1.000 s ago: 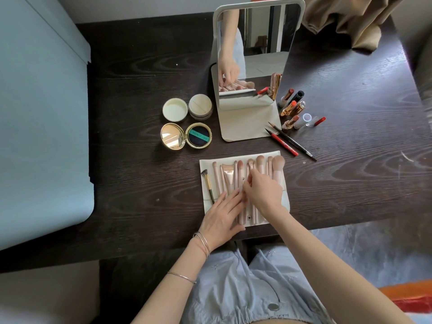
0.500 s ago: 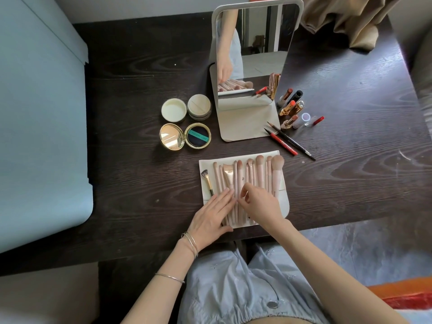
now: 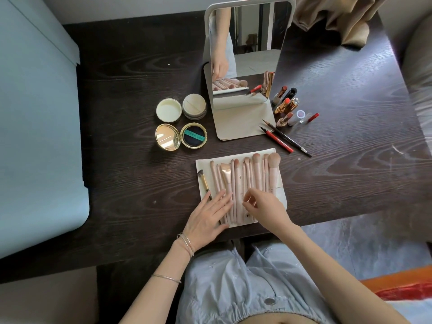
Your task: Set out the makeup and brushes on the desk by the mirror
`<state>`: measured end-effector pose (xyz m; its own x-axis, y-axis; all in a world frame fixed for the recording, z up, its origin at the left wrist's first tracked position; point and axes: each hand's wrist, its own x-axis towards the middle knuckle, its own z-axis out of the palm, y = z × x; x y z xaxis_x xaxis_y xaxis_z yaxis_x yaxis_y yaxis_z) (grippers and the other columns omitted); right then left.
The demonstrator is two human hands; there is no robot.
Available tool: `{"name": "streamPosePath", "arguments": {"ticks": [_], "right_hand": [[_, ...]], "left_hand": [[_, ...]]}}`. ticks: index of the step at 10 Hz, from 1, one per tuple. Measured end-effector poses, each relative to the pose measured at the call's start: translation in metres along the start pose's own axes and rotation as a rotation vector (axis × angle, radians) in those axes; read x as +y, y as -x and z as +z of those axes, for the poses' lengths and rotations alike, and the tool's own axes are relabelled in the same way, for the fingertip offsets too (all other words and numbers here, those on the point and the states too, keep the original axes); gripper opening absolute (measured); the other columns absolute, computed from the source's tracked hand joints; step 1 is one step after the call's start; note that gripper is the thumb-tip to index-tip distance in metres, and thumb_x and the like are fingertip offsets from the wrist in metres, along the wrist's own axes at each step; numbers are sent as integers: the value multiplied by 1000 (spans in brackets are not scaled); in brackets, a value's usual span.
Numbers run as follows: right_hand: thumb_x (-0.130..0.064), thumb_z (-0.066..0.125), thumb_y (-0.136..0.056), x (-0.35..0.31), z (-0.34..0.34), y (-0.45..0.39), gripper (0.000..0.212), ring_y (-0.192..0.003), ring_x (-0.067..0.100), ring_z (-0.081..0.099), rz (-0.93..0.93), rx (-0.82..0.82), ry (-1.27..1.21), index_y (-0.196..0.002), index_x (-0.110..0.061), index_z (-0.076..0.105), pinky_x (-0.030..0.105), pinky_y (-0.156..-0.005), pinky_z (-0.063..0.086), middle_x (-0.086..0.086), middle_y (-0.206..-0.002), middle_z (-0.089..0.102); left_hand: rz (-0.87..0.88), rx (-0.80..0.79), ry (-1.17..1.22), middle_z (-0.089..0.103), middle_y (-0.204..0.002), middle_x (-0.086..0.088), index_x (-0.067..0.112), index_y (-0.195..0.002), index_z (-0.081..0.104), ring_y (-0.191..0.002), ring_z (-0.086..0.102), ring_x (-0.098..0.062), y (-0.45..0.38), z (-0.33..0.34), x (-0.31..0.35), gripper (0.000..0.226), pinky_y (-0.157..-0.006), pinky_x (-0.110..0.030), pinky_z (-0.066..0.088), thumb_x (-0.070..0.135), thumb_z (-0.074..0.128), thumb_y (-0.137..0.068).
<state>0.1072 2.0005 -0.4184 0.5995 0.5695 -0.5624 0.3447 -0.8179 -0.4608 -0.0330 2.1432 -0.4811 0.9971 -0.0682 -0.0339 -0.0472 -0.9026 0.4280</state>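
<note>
**Brushes could roll or scatter off the near edge**

From my head camera, looking down: I am resting my left hand (image 3: 208, 217) flat, fingers straight, on the handles at the left end of the pink brushes (image 3: 245, 181), which are lying side by side on the cream pouch (image 3: 281, 195) at the near edge of the table (image 3: 117, 113). My right hand (image 3: 263, 205) is hovering over the handles in the middle, fingers curled as if to pinch one; I cannot tell whether it is actually holding anything. A dark angled brush (image 3: 203, 181) is lying apart at the pouch's left edge, its handle running under my left fingers.

The risk I am judging here: the pouch is sitting right at the table's edge, so dragging one handle out may be pulling its neighbours toward my lap. Reaching forward, I could be knocking the pencils (image 3: 285, 139) or the lipsticks (image 3: 285, 102) standing beside the mirror (image 3: 245, 43), or the open compact (image 3: 181, 136).
</note>
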Motion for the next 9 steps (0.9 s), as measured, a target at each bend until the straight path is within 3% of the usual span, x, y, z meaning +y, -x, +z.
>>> {"name": "streamPosePath", "arguments": {"ticks": [2, 4, 5, 6, 7, 8, 9], "right_hand": [[-23, 58, -90, 27, -16, 9, 3, -73, 9, 58, 41, 105, -142, -89, -21, 59, 35, -72, 52, -10, -79, 62], [-17, 63, -84, 53, -22, 17, 7, -68, 9, 54, 51, 148, -150, -85, -22, 58, 30, -68, 48, -11, -77, 58], [-16, 71, -77, 55, -16, 20, 16, -71, 8, 46, -73, 117, -15, -87, -19, 59, 26, -65, 42, -14, -76, 49], [-15, 82, -62, 54, -8, 19, 30, -71, 13, 43, -231, 147, 137, -83, -13, 61, 28, -63, 37, -5, -77, 52], [-21, 89, -49, 56, -1, 19, 43, -66, 13, 43, -276, 171, 198, -79, -14, 59, 26, -60, 33, -2, -75, 56], [-22, 88, -55, 56, 4, 18, 41, -68, 14, 45, -310, 181, 150, -83, -12, 60, 26, -61, 35, -1, -76, 54], [-25, 80, -70, 50, 4, 15, 36, -77, 9, 46, -228, 163, -13, -98, -12, 62, 23, -71, 40, -6, -86, 51]], "left_hand": [[39, -17, 18, 33, -152, -3, 13, -141, 41, -143, 25, -19, -1, 0, -1, 87, -116, -47, 15, 48, 75, -69], [36, 19, -48, 42, -147, -3, 13, -136, 49, -139, 33, -19, -3, 2, 2, 76, -113, -51, 23, 43, 76, -72], [19, 49, -31, 41, -148, -2, 15, -138, 46, -141, 29, -17, -1, 3, 4, 73, -117, -49, 17, 46, 68, -76], [18, 65, -25, 41, -148, -1, 16, -138, 46, -143, 24, -17, -5, 2, 8, 70, -117, -47, 13, 48, 62, -77], [19, 67, -54, 46, -145, -2, 15, -134, 51, -141, 26, -18, -13, 3, 14, 75, -115, -49, 16, 44, 76, -69], [43, 92, -61, 49, -142, -3, 14, -132, 52, -139, 28, -18, -15, 6, 13, 78, -115, -47, 15, 44, 79, -66], [-31, 119, 79, 43, -147, -1, 17, -137, 47, -143, 23, -16, -17, -1, 17, 70, -117, -46, 14, 49, 65, -77]]}}
